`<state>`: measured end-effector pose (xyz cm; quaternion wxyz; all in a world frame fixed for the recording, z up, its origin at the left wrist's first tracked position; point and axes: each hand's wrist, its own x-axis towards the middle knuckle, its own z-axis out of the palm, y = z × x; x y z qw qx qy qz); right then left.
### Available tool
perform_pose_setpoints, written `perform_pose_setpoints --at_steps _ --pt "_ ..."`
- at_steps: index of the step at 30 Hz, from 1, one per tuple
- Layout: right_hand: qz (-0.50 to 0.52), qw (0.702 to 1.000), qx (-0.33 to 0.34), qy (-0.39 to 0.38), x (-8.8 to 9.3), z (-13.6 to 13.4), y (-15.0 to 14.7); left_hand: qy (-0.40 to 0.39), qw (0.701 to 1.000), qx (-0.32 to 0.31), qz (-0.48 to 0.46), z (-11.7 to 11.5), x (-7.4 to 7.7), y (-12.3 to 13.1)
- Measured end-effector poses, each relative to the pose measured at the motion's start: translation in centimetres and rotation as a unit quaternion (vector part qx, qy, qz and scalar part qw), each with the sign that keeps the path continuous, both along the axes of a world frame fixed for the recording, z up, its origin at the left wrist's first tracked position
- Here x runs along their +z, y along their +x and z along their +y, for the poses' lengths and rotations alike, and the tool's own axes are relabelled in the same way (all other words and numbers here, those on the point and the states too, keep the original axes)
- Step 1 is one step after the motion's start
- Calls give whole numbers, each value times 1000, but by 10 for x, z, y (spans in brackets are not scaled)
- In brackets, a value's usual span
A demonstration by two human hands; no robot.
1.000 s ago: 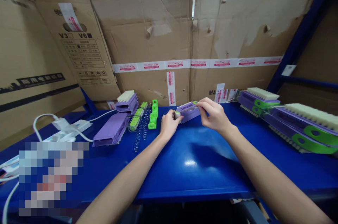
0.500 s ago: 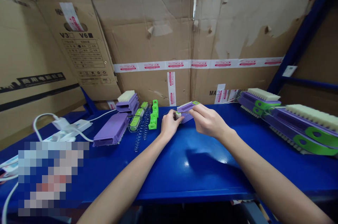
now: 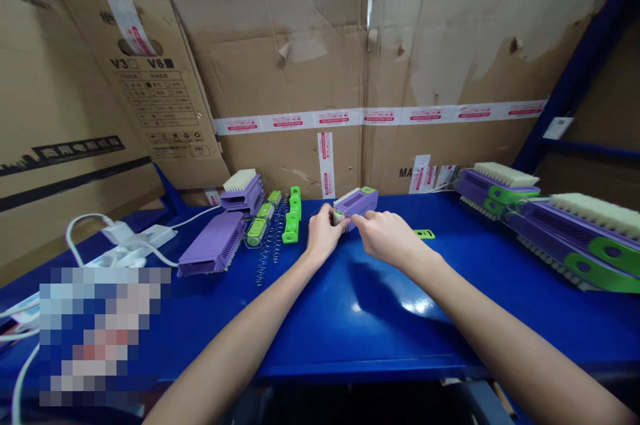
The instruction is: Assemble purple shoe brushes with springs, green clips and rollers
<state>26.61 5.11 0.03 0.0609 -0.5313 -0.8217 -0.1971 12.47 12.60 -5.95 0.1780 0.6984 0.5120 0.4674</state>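
Observation:
Both hands meet at a purple brush body (image 3: 359,201) with a green end, held just above the blue table (image 3: 370,318). My left hand (image 3: 323,235) is closed on its near end, where a small white and green part shows. My right hand (image 3: 383,235) pinches the same end from the right, fingers pressed together. A small flat green piece (image 3: 424,234) lies on the table just right of my right hand.
Left of my hands lie green parts (image 3: 291,215), metal springs (image 3: 270,241), a purple shell (image 3: 213,251) and a stacked brush (image 3: 243,190). Finished purple brushes (image 3: 545,225) are piled at the right. A white power strip (image 3: 131,241) with cables sits far left. Cardboard walls stand behind.
My right hand slid along the purple body from its far end to the near end beside my left hand. A small green piece now shows on the table to the right.

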Motion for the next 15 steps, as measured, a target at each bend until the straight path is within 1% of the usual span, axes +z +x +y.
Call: perform_pose_setpoints --at_steps 3,9,15 --pt "9 999 -23 -23 -6 -2 -7 -7 1000 -6 -1 -2 2 1" --pt "23 999 -38 -25 -9 -2 -12 -13 1000 1 20 -6 7 0" --pt "43 998 -48 -29 -10 9 -6 -14 1000 -22 -4 -7 4 1"
